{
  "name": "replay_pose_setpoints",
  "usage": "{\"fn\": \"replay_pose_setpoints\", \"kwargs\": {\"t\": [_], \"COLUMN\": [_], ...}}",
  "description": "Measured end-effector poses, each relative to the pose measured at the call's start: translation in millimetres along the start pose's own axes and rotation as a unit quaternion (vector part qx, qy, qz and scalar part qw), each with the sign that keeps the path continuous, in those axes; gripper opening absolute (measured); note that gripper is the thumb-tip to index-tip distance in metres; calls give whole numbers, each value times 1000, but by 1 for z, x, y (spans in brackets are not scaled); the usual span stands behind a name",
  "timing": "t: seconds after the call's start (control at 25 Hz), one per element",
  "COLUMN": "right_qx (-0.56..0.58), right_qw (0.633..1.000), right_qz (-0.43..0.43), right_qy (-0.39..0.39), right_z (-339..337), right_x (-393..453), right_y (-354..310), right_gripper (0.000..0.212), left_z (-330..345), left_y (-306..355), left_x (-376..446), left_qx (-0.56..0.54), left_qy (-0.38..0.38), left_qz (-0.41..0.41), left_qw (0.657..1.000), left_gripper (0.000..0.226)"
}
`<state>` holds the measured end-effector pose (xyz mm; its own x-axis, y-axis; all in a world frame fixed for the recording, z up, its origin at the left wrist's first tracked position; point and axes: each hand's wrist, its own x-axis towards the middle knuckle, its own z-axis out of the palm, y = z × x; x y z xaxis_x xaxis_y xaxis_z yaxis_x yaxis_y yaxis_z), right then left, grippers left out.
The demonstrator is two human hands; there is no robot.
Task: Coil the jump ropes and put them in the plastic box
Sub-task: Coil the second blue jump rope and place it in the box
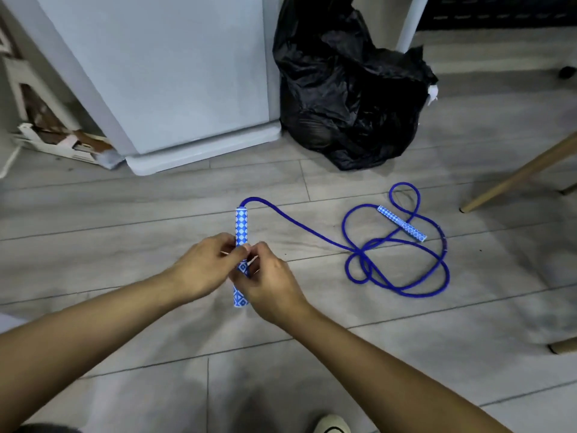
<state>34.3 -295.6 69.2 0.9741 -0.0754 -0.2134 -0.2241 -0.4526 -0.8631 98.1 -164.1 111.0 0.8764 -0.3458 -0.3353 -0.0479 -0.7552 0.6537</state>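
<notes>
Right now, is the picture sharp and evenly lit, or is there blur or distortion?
Head view: the hands and jump rope are fairly sharp; the frame edges look soft; wide-angle bending tilts the white cabinet; light is dim and even, with faint shadows on the floor.

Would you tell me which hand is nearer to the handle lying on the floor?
Right. The right hand holds the raised handle on the side towards the floor handle; the left hand grips it from the far side.
</notes>
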Motion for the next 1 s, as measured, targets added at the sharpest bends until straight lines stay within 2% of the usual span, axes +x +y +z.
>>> {"fn": "replay_pose_setpoints", "kwargs": {"t": [0.12,0.2,0.28,0.36,0.4,0.44,0.52,0.56,0.64,0.68,0.76,0.84,0.88,0.92,1.0], "right_qx": [-20,-41,-36,19,25,2,-85,-109,-81,-49,-12,8,23,40,66], "right_qw": [995,987,969,941,932,930,947,959,977,982,985,986,986,986,976], "right_qz": [-84,-149,-236,-290,-299,-301,-276,-247,-198,-181,-161,-156,-157,-163,-199], "right_qy": [-52,-49,60,175,203,212,140,82,-14,-38,-57,-61,-45,-16,65], "right_z": [14,19,22,23,22,23,29,35,45,45,34,14,1,-12,-38], "right_x": [-15,-23,-28,-32,-32,-31,-26,-24,-23,-21,-16,-15,-14,-12,-10], "right_y": [-57,-90,-118,-148,-162,-178,-203,-213,-224,-224,-218,-211,-213,-219,-252], "right_gripper": [29,23,21,16,12,21,44,44,20,11,25,31,31,31,29], "left_z": [-44,-76,-107,-134,-143,-152,-167,-174,-185,-189,-198,-208,-212,-214,-208], "left_y": [-8,-11,-14,-22,-24,-27,-31,-32,-33,-34,-45,-66,-78,-89,-101], "left_x": [-34,-58,-86,-119,-134,-148,-166,-171,-177,-179,-180,-177,-175,-175,-173], "left_qx": [-121,-147,-197,-264,-273,-263,-245,-256,-282,-292,-343,-395,-405,-406,-372], "left_qy": [85,133,170,177,170,169,196,214,240,256,322,409,430,429,366], "left_qz": [3,22,32,44,64,89,136,150,164,160,119,32,-11,-47,-94], "left_qw": [989,980,965,947,945,946,940,931,914,907,874,822,807,806,848], "left_gripper": [22,22,19,17,16,15,14,12,9,10,9,10,10,10,10]}}
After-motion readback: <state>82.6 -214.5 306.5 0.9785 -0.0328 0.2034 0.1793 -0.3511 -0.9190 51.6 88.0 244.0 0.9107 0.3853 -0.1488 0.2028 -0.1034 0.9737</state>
